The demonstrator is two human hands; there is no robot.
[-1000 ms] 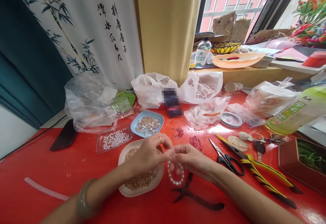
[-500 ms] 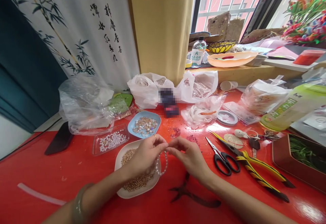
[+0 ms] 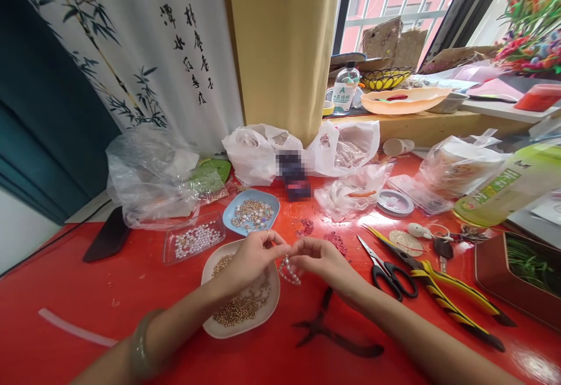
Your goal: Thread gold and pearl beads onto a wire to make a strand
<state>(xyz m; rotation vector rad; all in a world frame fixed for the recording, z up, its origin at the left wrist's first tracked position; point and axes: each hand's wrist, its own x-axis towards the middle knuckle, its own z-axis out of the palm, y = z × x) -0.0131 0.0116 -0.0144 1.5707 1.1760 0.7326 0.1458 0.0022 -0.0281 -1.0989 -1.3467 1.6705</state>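
**Fingertip work on a beaded loop, between plate and pliers**

Near: dark pliers (image 3: 319, 328) lie on the red table (image 3: 166, 300), below the right wrist. To their left, the cream plate (image 3: 219, 331) bears gold beads (image 3: 236, 311), partly under the left hand (image 3: 256, 259).

Mid: left hand and right hand (image 3: 325, 261) both narrowed to a pinch, fingertips almost meeting. The beaded loop (image 3: 291, 278) hangs from that meeting point, above the table and just beside the plate's right rim. Cord too fine to see; cannot tell which hand bears the weight.

Handling, my judgement: keep one pinch firm while the other makes small adjustments; let the loop hang free, so beads do not twist or slide off; staying low near the plate would ease recovery of a dropped bead. Scissors (image 3: 392, 283) just beside the right forearm: keep the elbow quiet.

Far: blue dish (image 3: 270, 199) of mixed beads, clear tray (image 3: 169, 252) of white ones.

Change: 1.0 s ago, loop was a full oval below the right fingers; 0.5 s ago, it hung at the left fingertips, overlapping the plate. Now between the hands, looking shorter and bunched. Tools and dishes unmoved; slight frame shift reads as head motion.
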